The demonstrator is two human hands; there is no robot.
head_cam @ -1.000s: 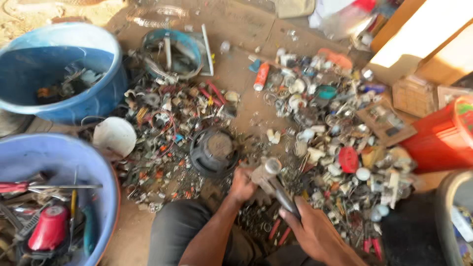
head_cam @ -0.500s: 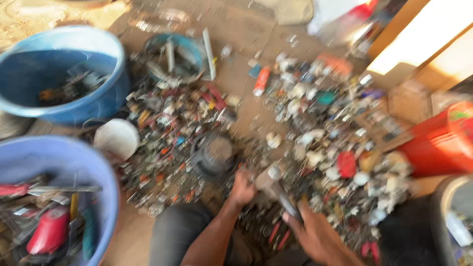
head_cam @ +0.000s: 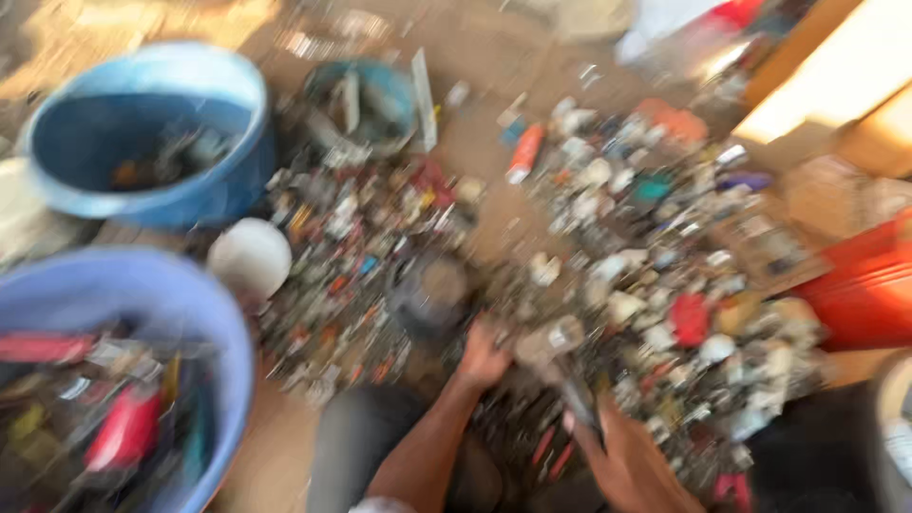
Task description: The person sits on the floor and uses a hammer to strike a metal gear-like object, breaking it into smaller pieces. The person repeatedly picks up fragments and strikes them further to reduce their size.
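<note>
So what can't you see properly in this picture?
Head view, all blurred by camera shake:
- Left hand and right hand meet at a grey metal tool; its kind and who grips it cannot be told.
- The pile of small scrap parts smears into blobs.
- Contents of the dark blue round plastic tub are unclear.
- The pale blue plastic basin and red plastic container are cut off by the frame edges.

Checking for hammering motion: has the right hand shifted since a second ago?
No. The right hand keeps its place below the scrap pile, level with the red tub; only the camera blurred.
</note>
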